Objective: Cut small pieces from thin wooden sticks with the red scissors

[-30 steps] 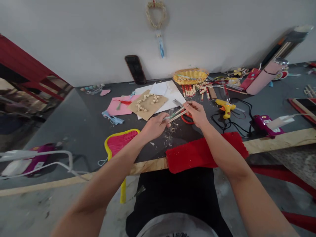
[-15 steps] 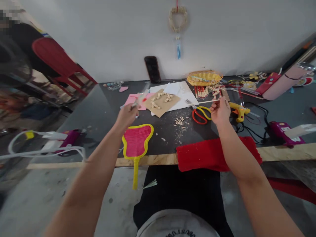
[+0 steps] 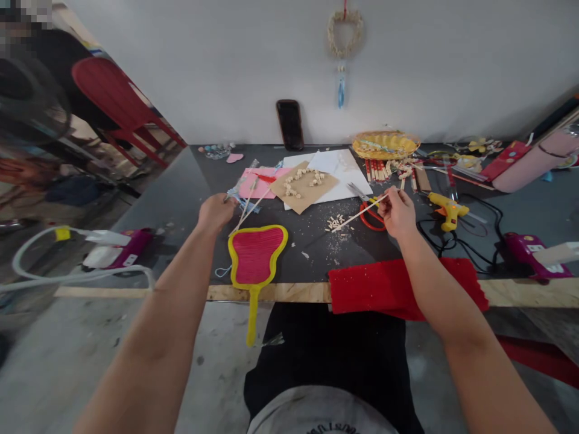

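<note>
We pinch thin stick [image 3: 357,218] in right grip [image 3: 398,212]; left grip [image 3: 216,212] unclear. Short bits [image 3: 336,223] heaped toward tabletop's [image 3: 174,202] front edge; knobbly arc [image 3: 300,173] unclosed.

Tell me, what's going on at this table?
A person is working bare-handed. The right hand holds a thin pale stick, angled toward a scatter of short cut pieces. The left hand is by a blue tassel; whether it grips anything is unclear. Scissors lie near the right hand, and a brown card bears a curve of small pale clusters.
</note>
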`<move>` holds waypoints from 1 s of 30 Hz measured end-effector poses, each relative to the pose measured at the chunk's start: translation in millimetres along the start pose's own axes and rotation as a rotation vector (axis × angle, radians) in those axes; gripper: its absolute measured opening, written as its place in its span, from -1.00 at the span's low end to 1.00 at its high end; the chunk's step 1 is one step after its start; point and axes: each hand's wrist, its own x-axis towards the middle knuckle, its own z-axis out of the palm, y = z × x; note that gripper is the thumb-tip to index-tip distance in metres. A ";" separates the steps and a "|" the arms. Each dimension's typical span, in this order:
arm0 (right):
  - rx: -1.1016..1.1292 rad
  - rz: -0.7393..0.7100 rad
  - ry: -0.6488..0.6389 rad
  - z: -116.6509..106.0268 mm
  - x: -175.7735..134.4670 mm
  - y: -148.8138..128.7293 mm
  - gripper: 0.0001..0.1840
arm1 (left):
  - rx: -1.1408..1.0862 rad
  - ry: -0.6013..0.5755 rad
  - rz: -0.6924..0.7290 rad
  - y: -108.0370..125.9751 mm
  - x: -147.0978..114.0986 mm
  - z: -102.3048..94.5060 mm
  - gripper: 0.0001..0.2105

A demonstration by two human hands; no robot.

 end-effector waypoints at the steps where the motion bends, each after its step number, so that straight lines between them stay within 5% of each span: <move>1: -0.001 0.001 -0.012 0.0 -0.3 0.4 -0.56 | 0.049 0.000 -0.037 0.3 1.2 -2.9 -0.79; 5: -0.020 0.006 -0.022 0.8 -1.5 2.1 -0.56 | 0.214 -0.047 -0.150 3.6 4.7 -11.4 -0.75; 11: -0.052 0.022 -0.024 0.4 -0.4 3.8 -0.56 | 0.302 -0.127 -0.082 8.5 1.5 -11.9 -0.52; 19: -0.073 -0.008 -0.051 0.2 -2.2 4.6 -0.57 | 0.315 -0.141 -0.009 12.4 -3.4 -7.5 -0.66; 26: -0.073 -0.007 -0.041 0.6 -1.9 4.6 -0.56 | 0.357 -0.024 0.012 23.3 -9.7 0.5 -0.48; 30: -0.097 -0.020 -0.045 1.3 -1.9 4.7 -0.55 | 0.404 -0.126 0.033 28.0 -15.2 2.4 -0.55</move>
